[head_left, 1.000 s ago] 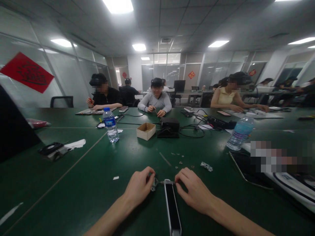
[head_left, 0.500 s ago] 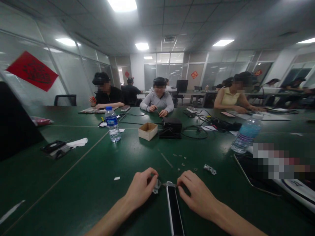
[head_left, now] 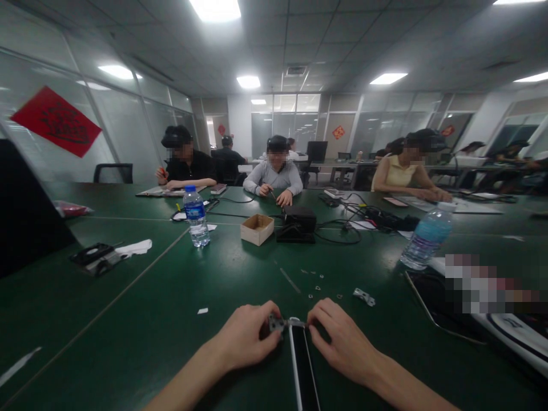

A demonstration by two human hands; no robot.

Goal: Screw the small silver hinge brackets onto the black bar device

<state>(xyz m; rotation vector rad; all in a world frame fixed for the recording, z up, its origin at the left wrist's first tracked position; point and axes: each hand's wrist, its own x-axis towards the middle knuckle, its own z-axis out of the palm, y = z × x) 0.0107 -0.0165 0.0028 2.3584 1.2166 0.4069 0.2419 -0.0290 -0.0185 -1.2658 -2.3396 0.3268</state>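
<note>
Metal bracket [head_left: 276,323], grey, small, with holes: in the left grip [head_left: 244,338], pinched between thumb and index finger, its body showing in the gap at the fingertips. Position: just left of the far end of the long bar, low in the middle of the view, over the green tabletop [head_left: 162,319]. Contact between bracket and bar: cannot be told.

Long bar [head_left: 305,368], one, black face, pale edges: far end between the two grips, near end running out at the bottom of the view.

Right grip [head_left: 342,345], fingers curled, at the right side of the bar's far end; what the fingertips pinch there, if anything, is too small to tell.

Second metal piece [head_left: 364,297], grey, one: on the tabletop, beyond and to the right of the right grip, apart from it.

White scrap [head_left: 202,311], one: left of the left grip.

Cardboard box [head_left: 257,230], open-topped, one: farther back, just beside a black device [head_left: 299,221].

Water bottles [head_left: 197,220], two: one left of the box, one well to its right.
</note>
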